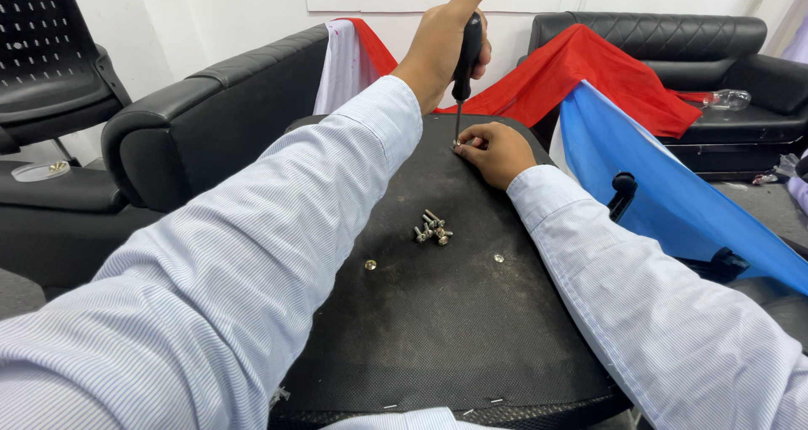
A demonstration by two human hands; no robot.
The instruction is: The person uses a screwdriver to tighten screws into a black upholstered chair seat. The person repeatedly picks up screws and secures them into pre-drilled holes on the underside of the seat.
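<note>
In the head view, a black-handled screwdriver (465,55) is being gripped firmly by the left hand (438,43), held upright with the forefinger stretched upward, its tip set on a screw (455,145) at the far edge of the black upturned seat base (438,329). The right hand (498,151) is being rested beside that screw, its grip pinched at the tip. Loose screws (432,229) are lying mid-base. The shaft is best kept vertical and pressed down.

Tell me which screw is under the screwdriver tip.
The lone screw at the panel's far edge, pinched by the right hand; the others lie in a loose pile mid-panel.
</note>
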